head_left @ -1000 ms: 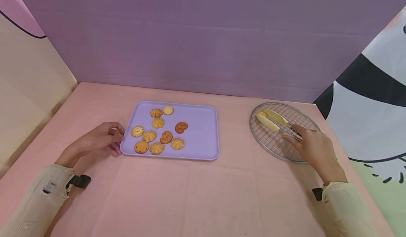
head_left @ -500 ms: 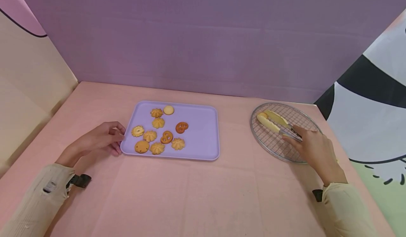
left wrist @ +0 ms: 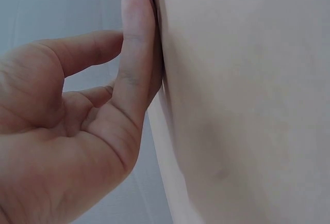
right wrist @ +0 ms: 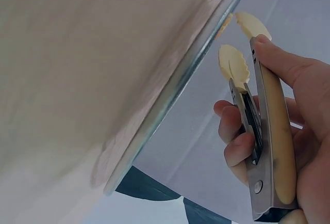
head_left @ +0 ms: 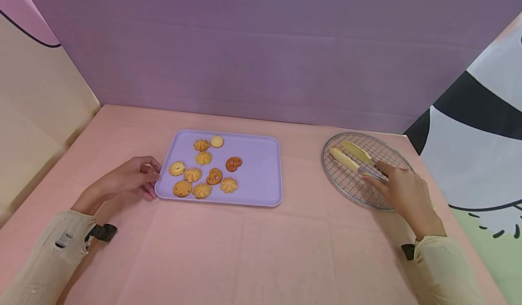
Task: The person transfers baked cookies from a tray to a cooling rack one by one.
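Observation:
My left hand (head_left: 136, 178) touches the left edge of a lilac tray (head_left: 261, 173) with extended fingers. In the left wrist view one straight finger (left wrist: 135, 43) lies along that edge, the thumb apart from it. On the tray lie several cookies, among them a pretzel-shaped one (head_left: 214, 176) and a round one with a face (head_left: 182, 189). My right hand (head_left: 405, 194) grips tongs (head_left: 346, 158) with cream tips spread apart over a round wire rack (head_left: 367, 142). A small golden-brown piece (right wrist: 224, 27) shows near the tong tips in the right wrist view.
A pink cloth (head_left: 277, 250) covers the table. Behind it rises a purple backdrop (head_left: 261, 55), with a beige panel (head_left: 41, 101) on the left and a patterned panel (head_left: 481, 151) on the right.
The golden-brown piece seen between the tong tips in the earlier head views no longer shows there. Both hands and the tray stay where they were.

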`<state>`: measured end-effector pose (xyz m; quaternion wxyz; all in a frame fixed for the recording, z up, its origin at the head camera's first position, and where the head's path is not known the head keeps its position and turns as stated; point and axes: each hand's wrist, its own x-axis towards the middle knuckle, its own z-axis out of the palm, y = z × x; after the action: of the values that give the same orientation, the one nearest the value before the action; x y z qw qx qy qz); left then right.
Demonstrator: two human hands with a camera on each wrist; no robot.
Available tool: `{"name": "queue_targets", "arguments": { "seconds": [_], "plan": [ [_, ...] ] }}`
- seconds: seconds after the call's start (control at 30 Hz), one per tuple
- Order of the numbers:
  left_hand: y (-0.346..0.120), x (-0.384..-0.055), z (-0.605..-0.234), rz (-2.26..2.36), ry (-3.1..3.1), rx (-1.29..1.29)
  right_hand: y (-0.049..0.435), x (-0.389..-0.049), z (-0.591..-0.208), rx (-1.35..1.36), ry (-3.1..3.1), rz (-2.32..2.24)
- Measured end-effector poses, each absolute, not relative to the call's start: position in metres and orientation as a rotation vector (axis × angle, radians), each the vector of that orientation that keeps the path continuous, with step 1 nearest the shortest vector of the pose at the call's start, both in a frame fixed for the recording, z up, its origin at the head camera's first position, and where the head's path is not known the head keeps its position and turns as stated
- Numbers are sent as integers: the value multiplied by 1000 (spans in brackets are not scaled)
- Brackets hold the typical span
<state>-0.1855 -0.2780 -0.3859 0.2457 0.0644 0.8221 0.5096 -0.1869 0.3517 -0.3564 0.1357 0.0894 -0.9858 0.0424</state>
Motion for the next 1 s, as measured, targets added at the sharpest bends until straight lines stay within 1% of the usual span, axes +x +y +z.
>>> {"name": "queue_targets", "arguments": {
  "seconds": [0.37, 1.0],
  "plan": [
    [-277, -185, -384, 1399, 2242, 166, 341, -181, -347, 299, -2824, 114],
    [-280, -187, -387, 1379, 2247, 172, 293, -161, -338, 449, -2743, 154]
  ]
}}
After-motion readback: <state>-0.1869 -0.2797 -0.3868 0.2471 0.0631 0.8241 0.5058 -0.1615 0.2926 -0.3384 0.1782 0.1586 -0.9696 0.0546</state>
